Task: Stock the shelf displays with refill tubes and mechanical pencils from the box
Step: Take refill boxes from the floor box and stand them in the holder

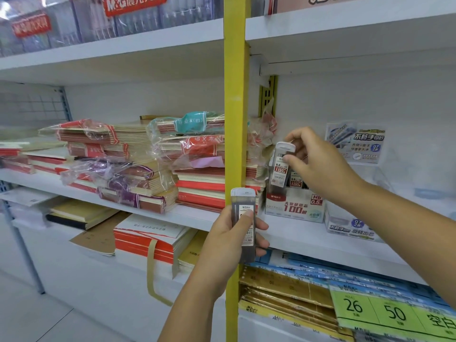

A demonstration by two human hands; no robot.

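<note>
Pinching one refill tube (279, 174) near its white cap (285, 146) with the right grip (318, 161), upright at 12 o'clock above the display box (293, 206) on the shelf (296, 233). Clutching a spare bundle of tubes (243, 201) in the left grip (229, 240), fingers wrapped round, at 7 o'clock from the box. Probably light, stiff, slick plastic; best held by flat sides below the cap.
</note>
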